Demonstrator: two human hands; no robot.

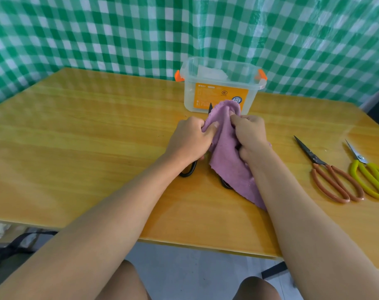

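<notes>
The person holds a purple cloth (227, 161) bunched up just above the middle of the counter (87, 131). The left hand (189, 139) is curled round the cloth's left edge with the thumb pinching it, and the right hand (249, 135) grips its right side with the fingers folded into the fabric. The cloth wraps most of the black scissors (189, 169); only a blade tip above and the handle loops below show, so whether either hand also holds them cannot be told. Just behind the hands stands a clear plastic box (221, 83) (orange clips, orange label). Well to the right lie orange-handled scissors (331, 176) and yellow-handled scissors (368, 174), side by side. A green checked curtain (119, 29) hangs behind.
</notes>
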